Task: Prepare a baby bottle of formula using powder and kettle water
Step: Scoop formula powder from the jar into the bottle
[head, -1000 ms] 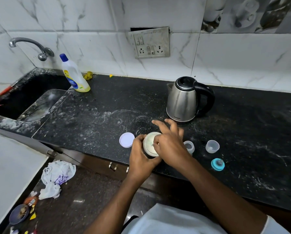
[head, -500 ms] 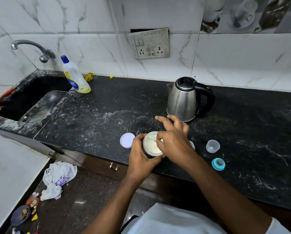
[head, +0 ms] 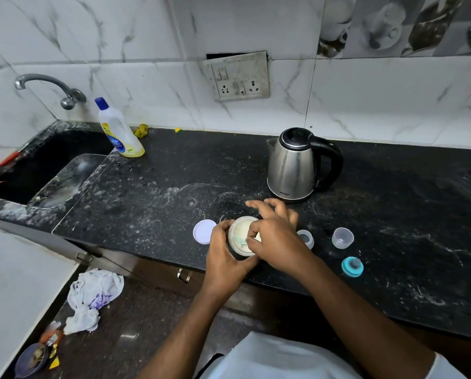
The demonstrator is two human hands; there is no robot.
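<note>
An open tin of pale formula powder (head: 241, 233) stands near the counter's front edge. My left hand (head: 223, 254) grips its side. My right hand (head: 275, 236) reaches into the tin, thumb and forefinger pinched on a pale green scoop (head: 242, 240) lying in the powder. The tin's white lid (head: 203, 231) lies just left. Behind my right hand stands the open baby bottle (head: 305, 238), mostly hidden. A clear cap (head: 342, 237) and the blue teat ring (head: 352, 266) sit to the right. The steel kettle (head: 294, 165) stands behind, lid shut.
The black granite counter (head: 406, 214) runs left to right. A sink (head: 45, 165) with a tap (head: 51, 87) is at far left, a detergent bottle (head: 118, 129) beside it. A wall socket (head: 239, 76) is above. Rags and litter (head: 92, 299) lie on the floor below.
My right hand's thumb and forefinger have dipped lower into the tin and closed on the scoop. My left hand stays on the tin.
</note>
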